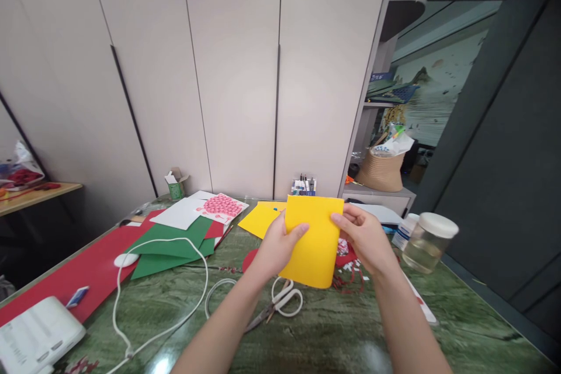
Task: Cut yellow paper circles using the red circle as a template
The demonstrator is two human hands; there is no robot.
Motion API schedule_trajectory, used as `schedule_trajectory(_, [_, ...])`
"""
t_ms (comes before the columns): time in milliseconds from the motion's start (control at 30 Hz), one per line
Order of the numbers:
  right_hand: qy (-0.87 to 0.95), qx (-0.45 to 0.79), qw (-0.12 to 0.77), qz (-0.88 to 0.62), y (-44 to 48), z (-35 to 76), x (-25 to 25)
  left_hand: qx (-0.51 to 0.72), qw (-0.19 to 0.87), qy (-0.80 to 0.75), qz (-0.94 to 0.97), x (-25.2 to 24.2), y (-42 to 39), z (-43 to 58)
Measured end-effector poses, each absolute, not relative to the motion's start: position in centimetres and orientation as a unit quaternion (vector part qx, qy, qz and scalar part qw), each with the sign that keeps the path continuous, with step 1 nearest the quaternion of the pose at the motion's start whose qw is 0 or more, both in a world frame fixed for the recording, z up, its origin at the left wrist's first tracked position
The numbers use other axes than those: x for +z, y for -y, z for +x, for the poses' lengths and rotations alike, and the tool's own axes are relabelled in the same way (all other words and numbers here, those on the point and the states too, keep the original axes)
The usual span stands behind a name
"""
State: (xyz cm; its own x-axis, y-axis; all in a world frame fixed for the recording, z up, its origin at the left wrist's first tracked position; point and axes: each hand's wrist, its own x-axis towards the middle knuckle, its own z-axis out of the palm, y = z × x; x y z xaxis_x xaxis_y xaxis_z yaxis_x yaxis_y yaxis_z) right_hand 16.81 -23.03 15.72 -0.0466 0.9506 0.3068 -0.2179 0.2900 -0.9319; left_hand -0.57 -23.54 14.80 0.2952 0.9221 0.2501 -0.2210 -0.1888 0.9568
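A yellow sheet of paper (313, 242) is held upright above the table between my two hands. My left hand (280, 242) is closed on its left edge, thumb on the near face. At the upper right edge, my right hand (362, 234) pinches the sheet, with its thumb in front and its other fingers partly hidden behind. Below the paper lie scissors (287, 299) with white handles, their blades partly covered by my left forearm. Behind the held sheet is more yellow paper (258, 219) on the table.
Green paper (175, 251), red paper (87, 269) and a pink-patterned sheet (221, 207) lie to the left. A white cable (162, 327) loops beside a white power bank (39, 336). A lidded jar of liquid (427, 245) stands right. Red scraps (348, 280) lie behind the sheet.
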Motion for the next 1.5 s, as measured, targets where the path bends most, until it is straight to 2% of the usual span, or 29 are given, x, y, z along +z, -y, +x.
schedule_trajectory(600, [0.523,0.463,0.620,-0.358,22.5,17.7,15.2,0.502,0.575,-0.288,0.578,14.8,23.6,-0.7])
schedule_trajectory(800, [0.535,0.487,0.590,-0.359,22.6,18.2,15.6,0.493,0.572,-0.298,0.584,14.8,23.6,-0.7])
schedule_trajectory(1133, [0.524,0.453,0.637,-0.340,22.4,18.0,15.2,0.482,0.581,-0.290,0.588,14.9,23.9,-0.6])
schedule_trajectory(1333, [0.535,0.475,0.616,-0.330,22.8,17.9,15.7,0.476,0.564,-0.299,0.604,14.6,23.6,-0.8])
schedule_trajectory(1500, [0.525,0.439,0.655,-0.319,22.8,17.8,15.7,0.466,0.548,-0.307,0.623,14.5,23.7,-0.9])
